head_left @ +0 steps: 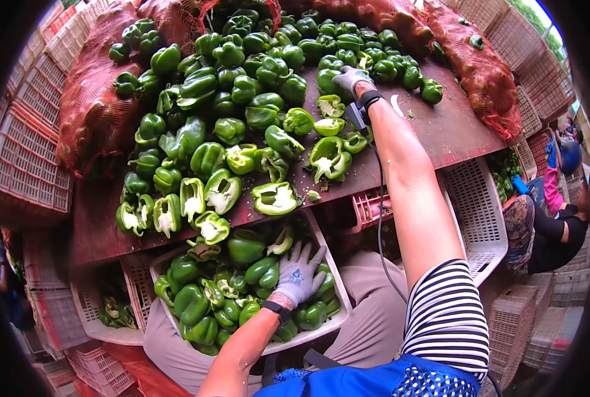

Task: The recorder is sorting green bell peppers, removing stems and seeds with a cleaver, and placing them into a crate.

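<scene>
My left hand, in a grey work glove, lies with fingers spread on the green bell peppers that fill a white crate at my lap. At the far end of my stretched right arm, my gloved right hand has its fingers curled against a whole green bell pepper on the table; its fingertips are partly hidden. Cut-open peppers with pale cores, such as one pepper half, lie nearer along the dark red table. A large heap of whole peppers covers its left and far parts.
Red mesh sacks flank the heap, with another sack at the right. Stacked plastic crates rise at the left. A white crate stands beside my right arm, where a black cable hangs. Another person sits at far right.
</scene>
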A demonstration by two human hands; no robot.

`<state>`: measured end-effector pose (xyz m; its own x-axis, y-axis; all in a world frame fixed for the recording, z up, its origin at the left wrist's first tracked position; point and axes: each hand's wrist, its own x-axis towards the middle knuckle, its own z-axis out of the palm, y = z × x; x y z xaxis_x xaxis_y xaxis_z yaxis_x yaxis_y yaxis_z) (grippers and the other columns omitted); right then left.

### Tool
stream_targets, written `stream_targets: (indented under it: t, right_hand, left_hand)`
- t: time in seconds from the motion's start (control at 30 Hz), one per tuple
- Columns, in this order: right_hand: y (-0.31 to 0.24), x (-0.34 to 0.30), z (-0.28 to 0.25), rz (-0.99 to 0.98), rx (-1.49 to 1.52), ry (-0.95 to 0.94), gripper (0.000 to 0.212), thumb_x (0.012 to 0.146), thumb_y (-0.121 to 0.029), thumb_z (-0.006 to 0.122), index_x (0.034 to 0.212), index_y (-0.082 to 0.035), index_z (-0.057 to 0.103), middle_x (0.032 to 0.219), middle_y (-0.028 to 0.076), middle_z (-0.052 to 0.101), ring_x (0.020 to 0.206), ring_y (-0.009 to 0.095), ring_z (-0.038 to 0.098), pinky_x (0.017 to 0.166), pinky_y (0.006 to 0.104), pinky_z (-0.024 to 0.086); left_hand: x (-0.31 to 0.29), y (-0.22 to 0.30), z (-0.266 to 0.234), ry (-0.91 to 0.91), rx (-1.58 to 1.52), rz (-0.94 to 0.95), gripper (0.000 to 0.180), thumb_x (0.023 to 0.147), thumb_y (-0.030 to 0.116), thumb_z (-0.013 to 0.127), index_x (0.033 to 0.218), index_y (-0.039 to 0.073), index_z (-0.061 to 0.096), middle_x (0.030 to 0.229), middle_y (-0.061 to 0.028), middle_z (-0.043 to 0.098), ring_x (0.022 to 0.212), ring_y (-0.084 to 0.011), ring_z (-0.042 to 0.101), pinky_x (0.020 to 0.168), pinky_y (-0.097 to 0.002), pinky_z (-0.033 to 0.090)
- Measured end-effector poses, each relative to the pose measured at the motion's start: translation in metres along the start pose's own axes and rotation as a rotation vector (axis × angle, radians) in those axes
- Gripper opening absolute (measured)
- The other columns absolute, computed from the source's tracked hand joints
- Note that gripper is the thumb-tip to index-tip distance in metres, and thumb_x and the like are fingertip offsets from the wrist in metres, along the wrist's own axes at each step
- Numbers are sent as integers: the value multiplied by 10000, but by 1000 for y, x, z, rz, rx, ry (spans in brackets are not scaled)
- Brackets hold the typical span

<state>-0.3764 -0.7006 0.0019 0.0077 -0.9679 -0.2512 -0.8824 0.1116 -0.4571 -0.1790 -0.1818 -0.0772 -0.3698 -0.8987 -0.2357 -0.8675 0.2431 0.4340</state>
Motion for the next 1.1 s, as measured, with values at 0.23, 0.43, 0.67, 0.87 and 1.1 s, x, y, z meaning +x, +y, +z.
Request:
stream_targets:
  t: [0.23, 0.43, 0.67, 0.87, 1.1]
  right_hand:
    - [-17, -21, 48, 69, 161, 167, 788, 873, -449, 603, 1563, -93, 472, 1454, 260, 621, 1361, 400, 597, 1146, 434, 453]
    - [-7, -67, 5, 47, 713, 426, 541, 889, -312, 690, 1365, -60, 645, 1245, 180, 733, 1113, 305, 717, 974, 410, 563]
    - [-98, -263, -53, -339, 1085, -442, 225, 972, -201, 692, 1190, -145, 683, 1069, 15, 684, 966, 156, 709, 789, 417, 643]
    - [-127, -467, 7, -245, 1024, -805, 409, 1072, -376, 614, 1332, -60, 611, 1162, 34, 709, 987, 98, 698, 837, 288, 605]
    - [-194, -608, 56, -642, -26, -299, 751, 1042, -707, 414, 1157, -13, 676, 1132, 291, 709, 1094, 443, 689, 960, 517, 512]
  left_hand:
    - [-10, -13, 0, 49, -15, 37, 729, 926, 458, 629, 1596, 228, 458, 1595, -198, 454, 1523, -437, 337, 1198, -635, 290]
    - [-21, -1, -9, 69, -42, 86, 728, 935, 461, 625, 1601, 223, 453, 1598, -196, 460, 1532, -430, 331, 1205, -624, 284]
    - [-68, 6, -18, 109, -111, -26, 742, 945, 539, 648, 1573, 174, 493, 1626, -214, 427, 1527, -443, 344, 1222, -589, 298]
    - [-138, 38, -140, 574, -1942, -198, 642, 1077, 525, 550, 1548, 93, 485, 1540, -198, 522, 1400, -292, 538, 1175, -453, 443]
    - [-225, -15, -139, 356, -2337, 85, 443, 1130, 377, 461, 1430, 68, 567, 1319, -141, 686, 1243, -330, 661, 1019, -511, 580]
